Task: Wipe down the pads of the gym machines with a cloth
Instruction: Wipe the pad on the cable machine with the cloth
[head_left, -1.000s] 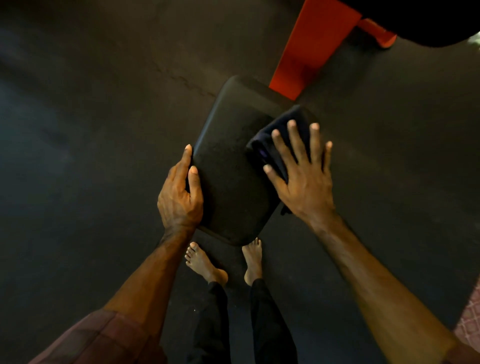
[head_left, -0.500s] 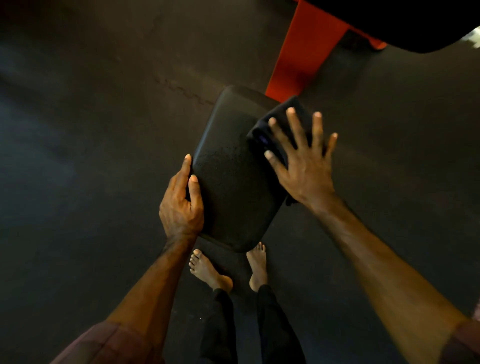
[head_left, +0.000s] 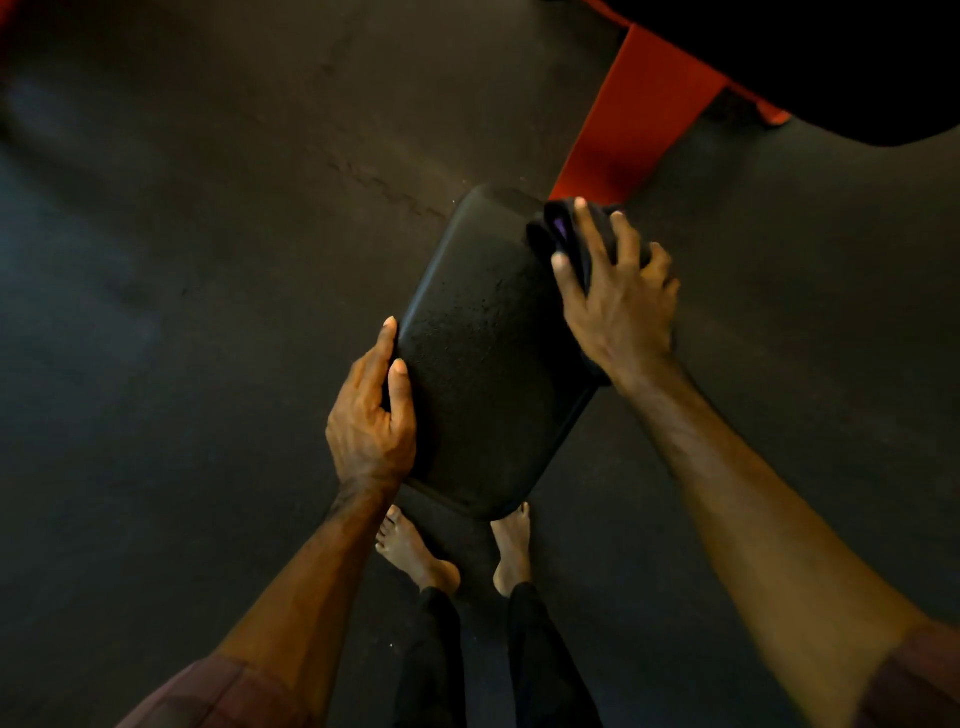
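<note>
— Where was the pad when you looked in?

— I saw the black, textured, rounded-rectangle seat pad (head_left: 483, 364) in the middle of the head view, tilted so that its far end pointed up and to the right. Beyond that far end, a red-orange metal frame beam (head_left: 639, 124) ran off towards a large black shape (head_left: 831, 57) in the upper right corner; I could not tell what that shape was.

— And the cloth?

— The dark folded cloth (head_left: 558, 228), with a small purple patch showing, lay on the pad's far right corner, just below the beam's near end.

— What were the hands doing?

— The right hand (head_left: 618, 306) pressed down on the cloth, its fingers spread apart and only slightly bent, tips on the fabric. The left hand (head_left: 371, 415) gripped the pad's near left edge: thumb lying on the top surface, forefinger stretched along the rim, the other fingers hidden beneath it.

— Anything else around the pad?

— Directly below its near end I saw two bare feet (head_left: 415, 551) on the dark rubber floor (head_left: 182, 312), under black trouser legs (head_left: 431, 660). A faint crack ran across the floor up and to the left of the pad. Dull reddish checked sleeves (head_left: 218, 696) showed at both forearms.
</note>
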